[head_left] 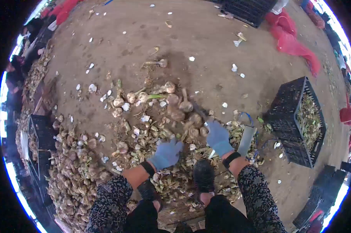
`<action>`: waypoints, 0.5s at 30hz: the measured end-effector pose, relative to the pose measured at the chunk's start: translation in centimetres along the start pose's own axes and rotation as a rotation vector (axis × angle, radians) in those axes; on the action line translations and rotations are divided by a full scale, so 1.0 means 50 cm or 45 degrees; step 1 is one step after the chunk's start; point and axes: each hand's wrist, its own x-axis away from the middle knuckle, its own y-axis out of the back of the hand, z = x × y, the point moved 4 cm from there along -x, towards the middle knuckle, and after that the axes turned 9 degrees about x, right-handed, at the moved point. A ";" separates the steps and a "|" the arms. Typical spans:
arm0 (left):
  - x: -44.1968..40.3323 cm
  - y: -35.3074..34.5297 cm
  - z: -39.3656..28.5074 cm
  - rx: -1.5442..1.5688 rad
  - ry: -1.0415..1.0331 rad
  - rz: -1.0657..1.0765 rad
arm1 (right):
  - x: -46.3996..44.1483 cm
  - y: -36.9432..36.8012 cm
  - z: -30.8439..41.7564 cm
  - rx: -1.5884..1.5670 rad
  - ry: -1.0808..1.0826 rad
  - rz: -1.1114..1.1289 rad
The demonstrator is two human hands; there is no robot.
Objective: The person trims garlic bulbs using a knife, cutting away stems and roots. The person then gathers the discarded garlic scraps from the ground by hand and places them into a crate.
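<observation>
My left hand, in a blue-grey glove, hovers over cut stems and scraps just left of my shoes, its fingers apart and nothing seen in them. The gloved right hand is beside a blurred cluster of garlic bulbs; its fingers are curled round something dark and thin that I cannot make out. More garlic bulbs with stems lie on the ground in front of both hands. A flat metal blade stands just right of my right hand.
A large pile of garlic bulbs spreads at the left, beside a dark crate. At the right a tilted black crate holds green trimmings. Red netting and another black crate lie farther off. My shoe stands among scraps.
</observation>
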 end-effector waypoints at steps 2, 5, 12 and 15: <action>0.050 -0.012 0.004 -0.033 -0.076 -0.039 | 0.021 -0.010 0.050 -0.013 0.140 0.042; 0.130 -0.038 0.035 0.121 0.023 -0.037 | 0.054 -0.045 0.101 0.000 0.341 -0.110; 0.282 -0.022 0.039 0.570 0.255 -0.596 | 0.104 -0.039 0.114 -0.590 0.216 -0.193; 0.345 -0.036 0.056 0.554 0.454 -0.611 | 0.159 -0.102 0.083 -0.700 -0.010 0.018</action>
